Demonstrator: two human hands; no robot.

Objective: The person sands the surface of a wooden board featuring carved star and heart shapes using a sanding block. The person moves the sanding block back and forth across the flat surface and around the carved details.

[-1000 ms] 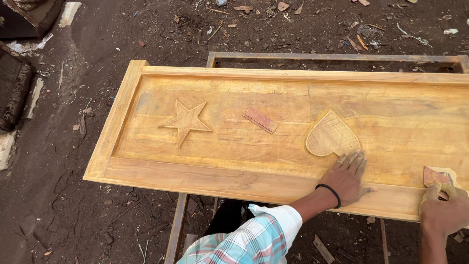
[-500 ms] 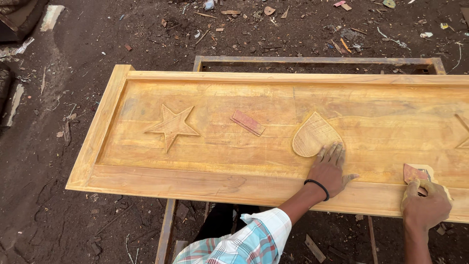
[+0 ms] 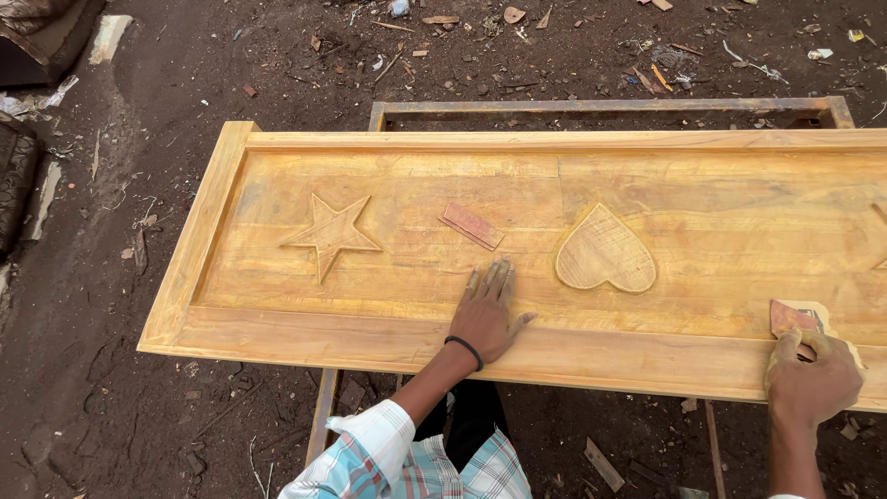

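Note:
A long yellow wooden panel [image 3: 397, 337] lies across a metal frame [image 3: 601, 105]. A raised star [image 3: 331, 235] and a raised heart [image 3: 605, 251] are carved into it. My left hand [image 3: 487, 312], with a black band at the wrist, rests flat and open on the panel just left of the heart. My right hand [image 3: 813, 381] presses a folded piece of reddish sandpaper [image 3: 793, 318] against the panel's near rail at the right. A second reddish sandpaper piece [image 3: 471, 225] lies loose between the star and the heart.
Dark dirt ground with wood scraps and litter [image 3: 517, 17] surrounds the frame. A dark bulky object [image 3: 17, 180] sits at the left edge. Wood offcuts [image 3: 602, 464] lie under the panel near my legs.
My left hand has slid left along the panel, from the lower edge of the heart to the plain wood beside it. My right hand stays on the near rail with the sandpaper.

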